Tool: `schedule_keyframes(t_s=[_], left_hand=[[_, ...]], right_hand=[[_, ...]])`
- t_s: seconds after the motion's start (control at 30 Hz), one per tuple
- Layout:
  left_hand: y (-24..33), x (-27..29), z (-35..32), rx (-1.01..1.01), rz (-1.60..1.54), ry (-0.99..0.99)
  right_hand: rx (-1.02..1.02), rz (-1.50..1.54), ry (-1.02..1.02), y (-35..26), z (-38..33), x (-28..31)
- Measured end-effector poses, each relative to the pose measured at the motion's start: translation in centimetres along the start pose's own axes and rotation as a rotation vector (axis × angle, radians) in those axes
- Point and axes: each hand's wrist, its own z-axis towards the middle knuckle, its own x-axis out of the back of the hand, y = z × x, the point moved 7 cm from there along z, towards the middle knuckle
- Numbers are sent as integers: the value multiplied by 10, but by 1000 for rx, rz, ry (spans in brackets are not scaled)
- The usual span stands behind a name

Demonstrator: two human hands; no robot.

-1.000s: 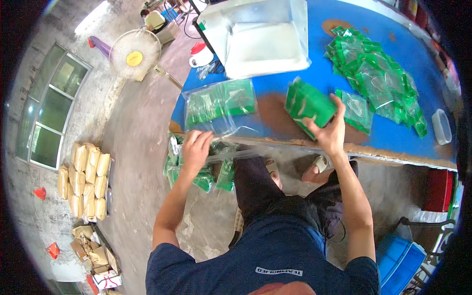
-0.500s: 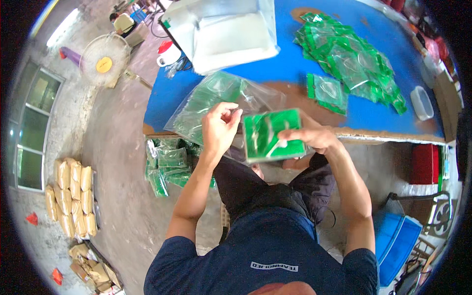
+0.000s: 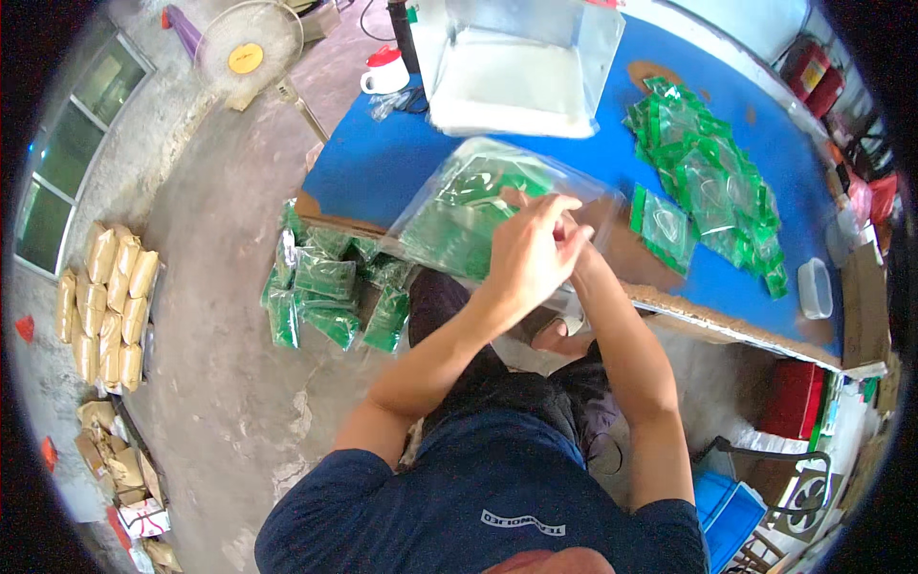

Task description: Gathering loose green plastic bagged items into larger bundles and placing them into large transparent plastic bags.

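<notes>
A large clear plastic bag (image 3: pixel 421 225) with green packets inside lies at the table's front edge. My left hand (image 3: pixel 535 244) is over the bag's right part, its fingers curled and seemingly pinching the film. My right forearm (image 3: pixel 626 349) passes under the left hand, and my right hand (image 3: pixel 516 198) is mostly hidden behind it, with only blurred fingers showing at the bag. Whether those fingers hold anything is hidden. To the right, a single flat green-edged clear packet (image 3: pixel 663 230) lies beside a heap of similar packets (image 3: pixel 712 182).
A clear-walled bin (image 3: pixel 516 81) and a white mug with red lid (image 3: pixel 384 72) stand at the back of the blue table (image 3: pixel 359 158). A small clear tub (image 3: pixel 815 289) is at the right. Filled green packets (image 3: pixel 325 277) lie below the table's left corner. A fan (image 3: pixel 247 57) stands left.
My right hand has moved left to the bag, and the green packet stack it held is no longer distinct. My left hand has moved right, across my right wrist. The view has turned.
</notes>
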Motion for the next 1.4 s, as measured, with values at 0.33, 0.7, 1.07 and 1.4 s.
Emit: schedule_keyframes(t_s=[0.33, 0.7, 1.07, 1.4], left_hand=[[-227, 84, 3, 646, -578, -130], [-188, 41, -7, 552, -1092, -316], [-187, 26, -2, 505, -1056, -405], [-182, 18, -1, 473, -993, -465]], right_hand=[[184, -337, 394, -60, -11, -17], [132, -532, 369, 31, 41, 68], [271, -655, 487, -9, -21, 39], [189, -225, 164, -34, -63, -6]])
